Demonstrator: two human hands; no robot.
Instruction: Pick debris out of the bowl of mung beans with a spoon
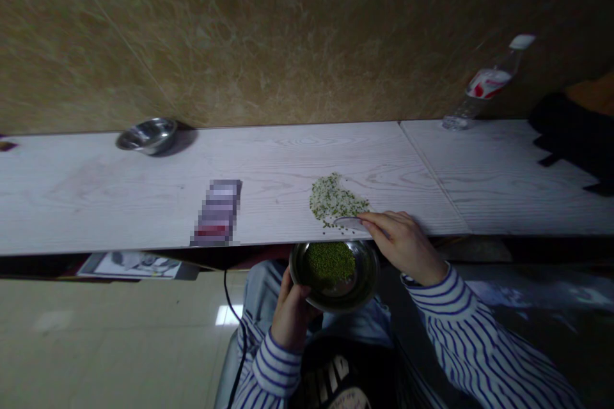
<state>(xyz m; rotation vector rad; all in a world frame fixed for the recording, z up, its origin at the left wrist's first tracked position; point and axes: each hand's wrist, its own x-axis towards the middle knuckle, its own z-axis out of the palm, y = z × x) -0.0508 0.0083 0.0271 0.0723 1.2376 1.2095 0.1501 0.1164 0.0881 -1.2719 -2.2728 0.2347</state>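
My left hand is closed on the rim of a metal bowl, just below the table's front edge and above my lap. Small green beans, which look like mung beans, lie inside it. On the table behind the bowl is a loose pile of white grains mixed with green beans. My right hand grips a spoon whose pale, shiny bowl end lies at the near side of the pile. The spoon's handle is mostly hidden by my fingers.
A second metal bowl stands at the back left of the white table. A blurred-out flat object lies near the front edge. A clear bottle with a white cap and a black bag are at the right.
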